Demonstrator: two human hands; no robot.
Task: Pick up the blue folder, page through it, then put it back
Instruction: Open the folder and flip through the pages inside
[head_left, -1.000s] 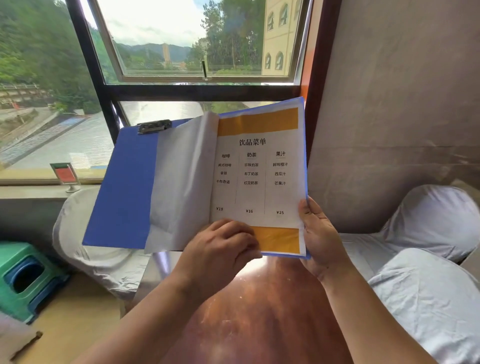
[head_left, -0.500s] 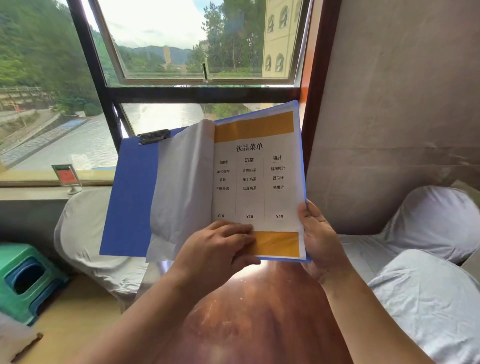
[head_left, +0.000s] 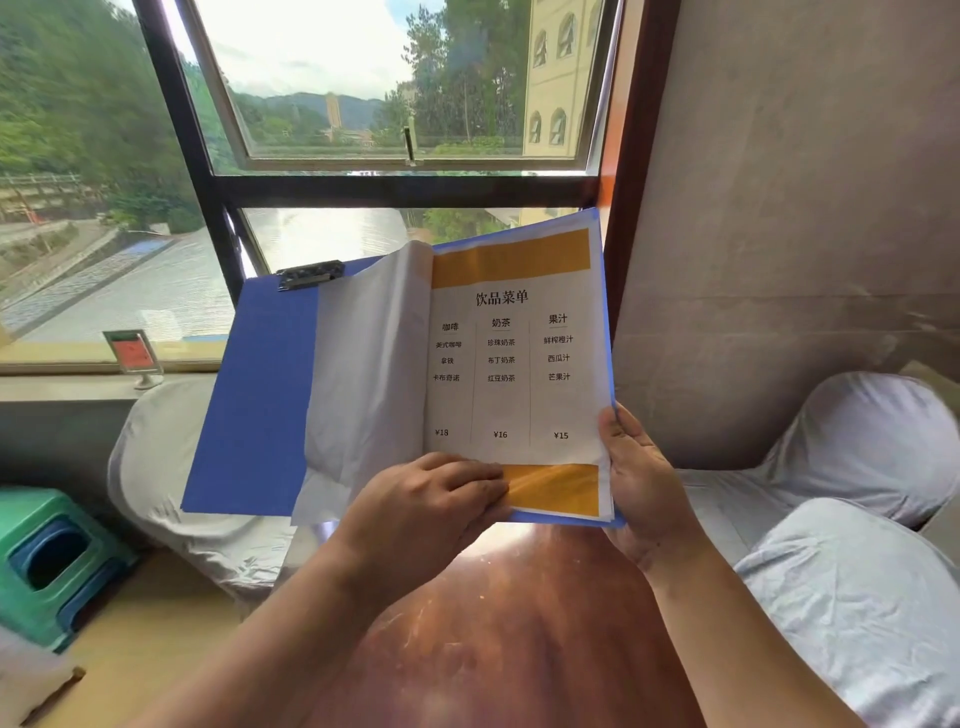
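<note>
The blue folder (head_left: 254, 405) is held open in the air above the brown table (head_left: 509, 623), a black clip at its top left. Its right page is a white menu sheet (head_left: 514, 364) with orange bands at top and bottom. A turned white page (head_left: 363, 374) stands curved in the middle. My left hand (head_left: 421, 504) lies on the bottom of the pages, fingers over the lower orange band. My right hand (head_left: 644, 483) grips the folder's lower right edge, thumb on the front.
White-covered seats stand at the right (head_left: 857, 571) and beyond the table at the left (head_left: 171, 467). A green and blue plastic stool (head_left: 52, 561) sits on the floor at left. A small red sign (head_left: 132, 356) stands on the window sill.
The folder's left cover has swung inward toward the pages, and the whole folder has dropped slightly. Both hands keep their hold at the bottom edge.
</note>
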